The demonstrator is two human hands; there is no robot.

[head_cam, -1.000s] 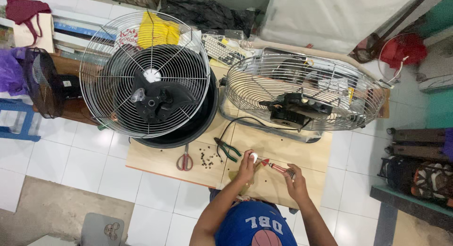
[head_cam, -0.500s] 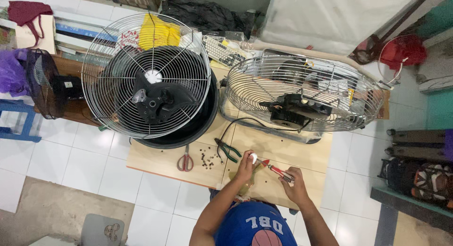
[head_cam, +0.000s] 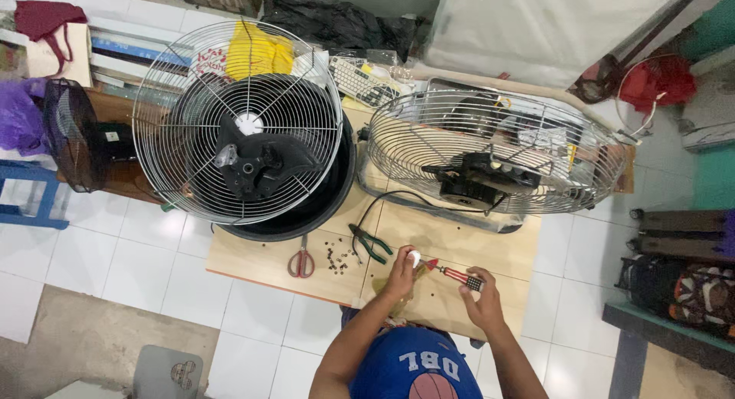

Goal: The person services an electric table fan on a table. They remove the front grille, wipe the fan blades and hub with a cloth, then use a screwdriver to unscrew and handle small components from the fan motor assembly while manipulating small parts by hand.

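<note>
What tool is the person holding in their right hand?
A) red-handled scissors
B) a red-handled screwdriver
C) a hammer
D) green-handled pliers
B: the right hand grips a red-handled screwdriver, its tip aimed at the small white part in the left hand; the scissors and pliers lie on the board.

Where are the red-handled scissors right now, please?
In the head view, the red-handled scissors lie on the wooden board, left of the green pliers, just below the black fan.
</note>
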